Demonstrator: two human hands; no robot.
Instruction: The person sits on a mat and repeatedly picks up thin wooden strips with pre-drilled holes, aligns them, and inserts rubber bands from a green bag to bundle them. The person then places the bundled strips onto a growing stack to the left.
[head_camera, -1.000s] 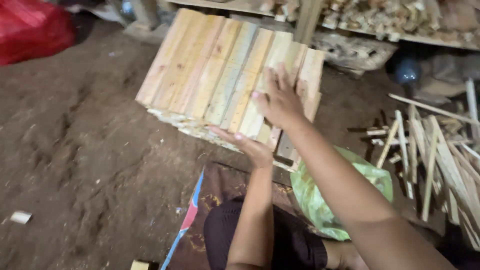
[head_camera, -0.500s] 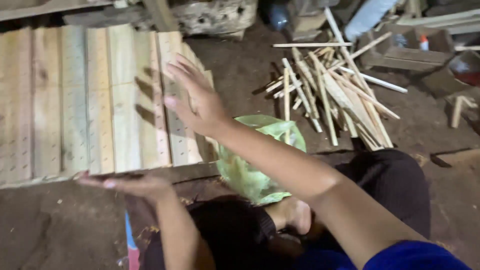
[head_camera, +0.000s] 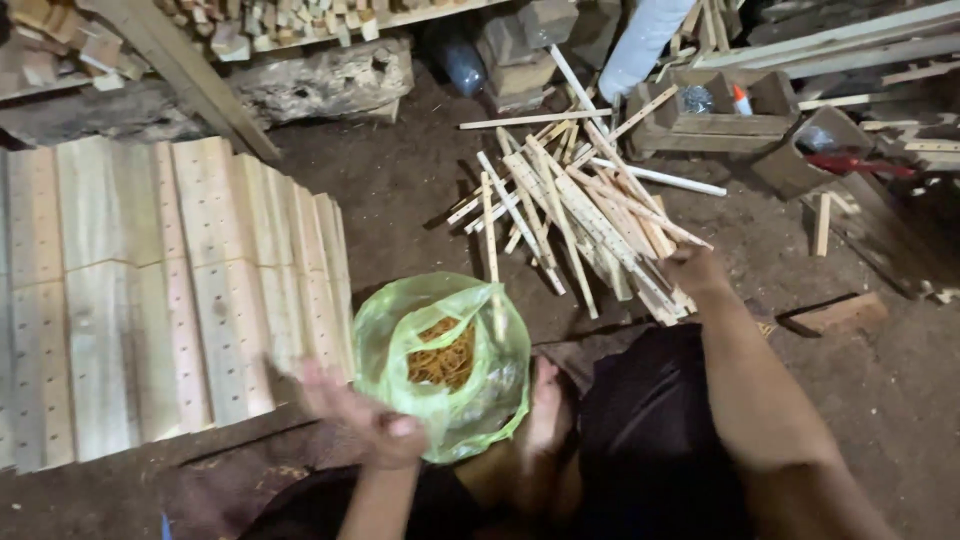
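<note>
Right hand: we see our right hand (head_camera: 697, 272) out at the near edge of the loose pile of drilled wooden slats (head_camera: 585, 215), to the right of the green plastic bag (head_camera: 440, 355). Half a second ago it was raised over the flat boards on the other side of the bag, so it has swung across.
Right hand grip: fingers curl down onto the slat ends; we cannot tell whether they are closed on one slat or only touching the pile.
Left hand: our left hand (head_camera: 372, 420) is blurred, just left of the bag's lower edge, fingers spread apart and holding nothing. Earlier it lay flat, low and further left.
Bag: it sits on the dirt floor between the two hands, mouth open, with a tangle of orange-brown rubber bands (head_camera: 440, 358) showing inside.
Boards: the row of pale perforated boards (head_camera: 170, 290) lies flat to the left of the bag, untouched by either hand now; a second ago both hands were on it.
Slats: they lie crisscrossed up and to the right of the bag, well apart from the boards.
Meaning of the change: we judge that work on the laid-out boards has paused and attention has turned to the slat pile.
Beyond the slats: a small wooden crate (head_camera: 715, 110) stands further from the bag.
</note>
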